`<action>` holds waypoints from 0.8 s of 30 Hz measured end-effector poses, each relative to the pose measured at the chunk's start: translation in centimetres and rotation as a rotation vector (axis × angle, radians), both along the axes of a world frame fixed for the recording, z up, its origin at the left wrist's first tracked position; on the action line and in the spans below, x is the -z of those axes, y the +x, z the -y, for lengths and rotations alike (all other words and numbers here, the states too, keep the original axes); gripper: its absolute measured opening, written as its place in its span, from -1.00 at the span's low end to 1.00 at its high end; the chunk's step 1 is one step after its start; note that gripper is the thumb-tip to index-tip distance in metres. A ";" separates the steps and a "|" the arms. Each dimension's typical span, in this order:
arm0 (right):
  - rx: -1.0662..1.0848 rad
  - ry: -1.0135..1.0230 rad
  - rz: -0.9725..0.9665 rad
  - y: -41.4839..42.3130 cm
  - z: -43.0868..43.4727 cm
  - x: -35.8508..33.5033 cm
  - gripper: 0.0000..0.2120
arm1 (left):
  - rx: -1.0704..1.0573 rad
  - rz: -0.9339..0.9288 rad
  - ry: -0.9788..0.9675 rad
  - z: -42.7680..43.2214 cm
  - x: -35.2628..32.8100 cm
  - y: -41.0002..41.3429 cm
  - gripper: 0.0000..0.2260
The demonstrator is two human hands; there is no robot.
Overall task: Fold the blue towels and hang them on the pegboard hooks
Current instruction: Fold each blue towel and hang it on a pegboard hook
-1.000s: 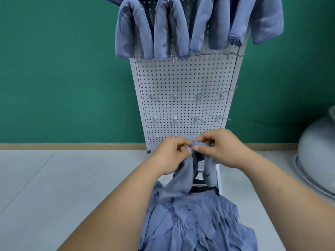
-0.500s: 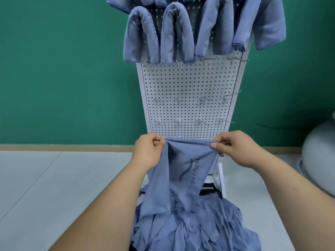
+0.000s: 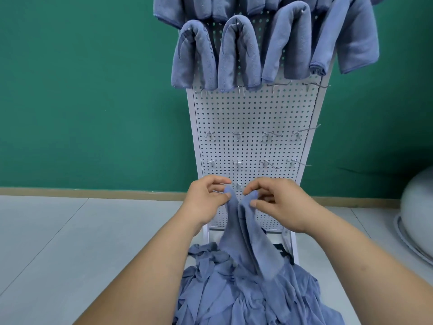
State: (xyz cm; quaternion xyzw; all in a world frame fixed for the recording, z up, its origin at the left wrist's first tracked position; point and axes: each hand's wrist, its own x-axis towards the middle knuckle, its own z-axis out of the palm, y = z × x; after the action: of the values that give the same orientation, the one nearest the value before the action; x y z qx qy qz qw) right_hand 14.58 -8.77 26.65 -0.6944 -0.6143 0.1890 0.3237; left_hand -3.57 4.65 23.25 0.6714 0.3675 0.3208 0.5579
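1. Below the pegboard (image 3: 248, 113), over the loose pile (image 3: 246, 299): left hand (image 3: 206, 200) and right hand (image 3: 278, 202) each pinch a top corner of one blue towel (image 3: 248, 233), corners near each other, cloth trailing into the pile
2. Judgement: square corners and edges, lift clear, then pick a free hook (image 3: 236, 136)
3. Folded towels (image 3: 239, 55) drape the upper hooks
4. Pale tiled floor (image 3: 70, 242), green wall (image 3: 82, 90), grey rounded object (image 3: 419, 219) at right edge

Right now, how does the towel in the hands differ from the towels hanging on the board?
The held towel is pinched by left hand and right hand; the hanging towels hang on the board. The held towel droops loose; the hanging towels are folded over. Both are blue.
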 end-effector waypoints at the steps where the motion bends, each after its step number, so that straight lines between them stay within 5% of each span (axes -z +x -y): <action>1: 0.024 0.025 0.039 -0.2 -0.1 0.0 -0.86 | 0.021 0.010 -0.010 0.2 -0.1 0.0 -0.74; 5: 0.044 0.047 0.036 -0.1 -0.5 0.0 -0.86 | 0.068 0.051 -0.028 0.6 -0.3 0.3 -0.76; 10: 0.007 -0.006 -0.004 -0.1 -0.4 -0.1 -0.60 | 0.084 0.118 -0.054 0.9 -0.3 0.9 -0.78; 18: 0.102 0.086 0.065 0.4 -0.6 0.8 -0.95 | 0.108 0.107 -0.021 1.3 -0.5 1.7 -0.80; 24: 0.171 0.120 0.077 1.2 -0.6 1.1 -0.77 | 0.171 0.102 -0.014 2.2 -0.9 2.4 -0.87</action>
State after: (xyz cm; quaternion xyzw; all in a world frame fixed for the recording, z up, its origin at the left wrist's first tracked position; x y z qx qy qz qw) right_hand 15.75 -8.14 25.52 -0.7305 -0.5749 0.0968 0.3557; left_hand -1.17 2.45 24.12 0.6793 0.2821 0.3030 0.6060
